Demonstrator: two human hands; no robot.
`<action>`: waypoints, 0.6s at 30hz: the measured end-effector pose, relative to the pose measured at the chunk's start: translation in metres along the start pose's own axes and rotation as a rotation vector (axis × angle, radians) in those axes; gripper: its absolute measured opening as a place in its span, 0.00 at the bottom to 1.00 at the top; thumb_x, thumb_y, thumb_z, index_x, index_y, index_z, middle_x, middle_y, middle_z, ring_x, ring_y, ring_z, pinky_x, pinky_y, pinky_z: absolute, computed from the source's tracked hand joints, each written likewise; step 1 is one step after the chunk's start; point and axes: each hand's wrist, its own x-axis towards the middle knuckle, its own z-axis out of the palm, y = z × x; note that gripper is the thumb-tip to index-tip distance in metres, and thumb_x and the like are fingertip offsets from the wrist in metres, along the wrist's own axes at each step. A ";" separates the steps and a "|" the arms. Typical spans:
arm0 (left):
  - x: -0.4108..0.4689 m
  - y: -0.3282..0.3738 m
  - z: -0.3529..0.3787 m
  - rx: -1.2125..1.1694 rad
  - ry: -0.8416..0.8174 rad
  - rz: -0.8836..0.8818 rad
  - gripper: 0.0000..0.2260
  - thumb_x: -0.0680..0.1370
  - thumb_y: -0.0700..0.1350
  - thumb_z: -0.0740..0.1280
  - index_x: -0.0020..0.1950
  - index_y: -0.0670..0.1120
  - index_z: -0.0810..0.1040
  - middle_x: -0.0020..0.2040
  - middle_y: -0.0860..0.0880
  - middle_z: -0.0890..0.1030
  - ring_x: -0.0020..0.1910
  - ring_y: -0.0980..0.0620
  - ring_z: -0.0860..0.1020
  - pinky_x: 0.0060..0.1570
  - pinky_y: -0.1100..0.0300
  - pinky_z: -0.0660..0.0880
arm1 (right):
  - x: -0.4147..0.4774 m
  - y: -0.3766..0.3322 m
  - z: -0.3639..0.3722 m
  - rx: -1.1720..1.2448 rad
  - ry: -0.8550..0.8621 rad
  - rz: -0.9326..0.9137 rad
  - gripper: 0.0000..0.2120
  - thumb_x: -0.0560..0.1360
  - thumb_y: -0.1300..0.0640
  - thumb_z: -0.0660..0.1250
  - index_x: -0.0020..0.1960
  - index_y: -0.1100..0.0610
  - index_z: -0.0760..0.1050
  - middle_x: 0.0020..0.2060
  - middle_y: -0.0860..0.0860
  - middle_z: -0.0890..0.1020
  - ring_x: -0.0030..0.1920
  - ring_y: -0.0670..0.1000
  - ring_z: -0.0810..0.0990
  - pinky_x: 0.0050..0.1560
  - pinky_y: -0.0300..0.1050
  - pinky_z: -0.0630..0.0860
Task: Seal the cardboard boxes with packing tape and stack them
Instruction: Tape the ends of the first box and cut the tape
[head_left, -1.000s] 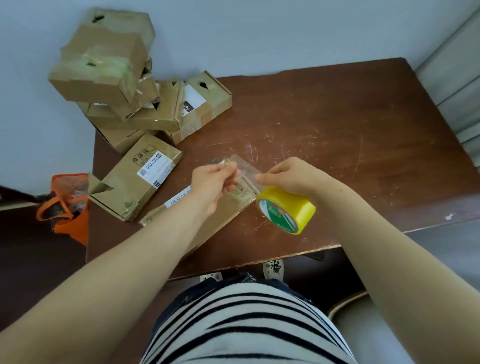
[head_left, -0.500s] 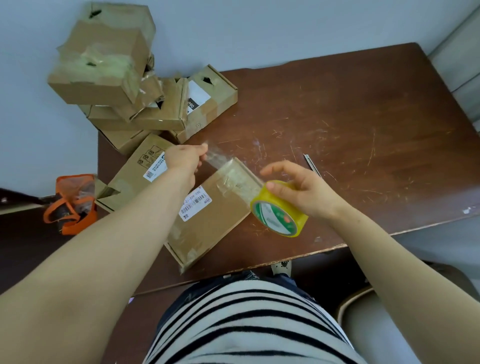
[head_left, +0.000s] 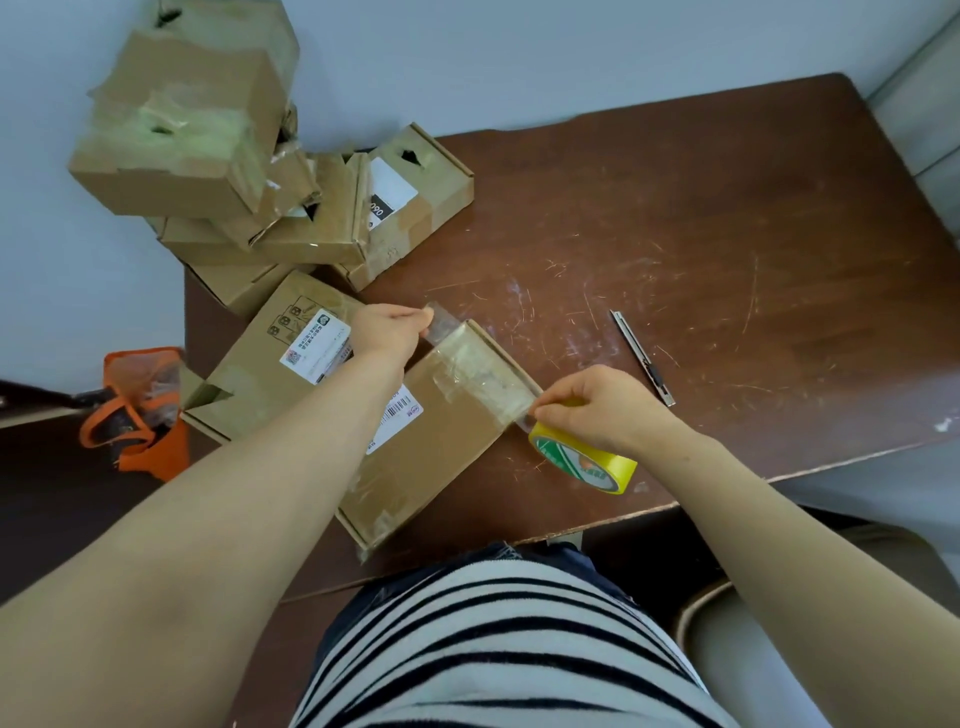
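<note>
Our left hand (head_left: 387, 332) pinches the free end of a clear tape strip (head_left: 478, 369) at the far end of the flat cardboard box (head_left: 441, 447). Our right hand (head_left: 597, 405) grips the yellow tape roll (head_left: 584, 462) just beside that box, with taped boxes (head_left: 208, 156) piled behind it.
</note>
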 end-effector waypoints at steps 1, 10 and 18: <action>0.001 -0.002 0.000 0.018 -0.004 0.003 0.11 0.75 0.43 0.72 0.32 0.45 0.78 0.32 0.51 0.77 0.36 0.54 0.74 0.45 0.59 0.72 | 0.002 -0.002 0.001 -0.023 -0.009 0.011 0.08 0.76 0.51 0.65 0.49 0.48 0.83 0.42 0.45 0.81 0.45 0.47 0.78 0.47 0.41 0.75; 0.005 -0.012 0.003 0.121 -0.008 0.055 0.08 0.76 0.44 0.71 0.39 0.43 0.81 0.38 0.46 0.80 0.38 0.50 0.75 0.43 0.59 0.72 | 0.027 -0.002 0.020 -0.241 -0.081 0.099 0.12 0.76 0.56 0.60 0.48 0.54 0.83 0.41 0.54 0.84 0.36 0.53 0.80 0.33 0.39 0.71; 0.013 -0.028 0.005 0.515 0.023 0.303 0.06 0.74 0.53 0.71 0.43 0.52 0.86 0.43 0.46 0.82 0.46 0.41 0.78 0.51 0.48 0.76 | 0.033 -0.010 0.025 -0.312 -0.131 0.150 0.12 0.76 0.60 0.55 0.42 0.56 0.77 0.29 0.51 0.79 0.25 0.49 0.74 0.27 0.36 0.64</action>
